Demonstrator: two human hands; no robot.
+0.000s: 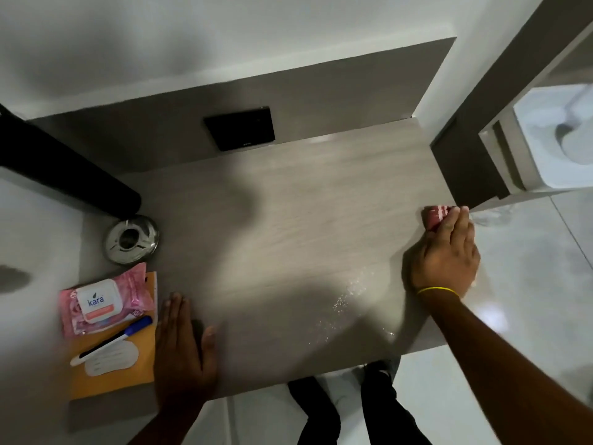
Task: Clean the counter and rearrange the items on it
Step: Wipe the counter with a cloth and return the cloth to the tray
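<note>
A pale wood-grain counter (288, 220) fills the middle of the view. My right hand (447, 255) presses a small pink cloth or wipe (434, 216) onto the counter's right edge, fingers over it. Wet droplets (349, 293) glisten on the surface to the left of that hand. My left hand (183, 351) lies flat, palm down, on the counter near its front edge, holding nothing. Beside it at the left lie a pink wipes pack (102, 300), a blue-capped white pen (112, 340) and an orange envelope (115, 374) with a white label.
A round metal ashtray (131, 239) sits at the counter's left, behind the wipes pack. A black rod or bar (64, 168) slants in from the left. A black wall plate (240, 128) is on the back panel. A doorway and white toilet (552, 136) are at right.
</note>
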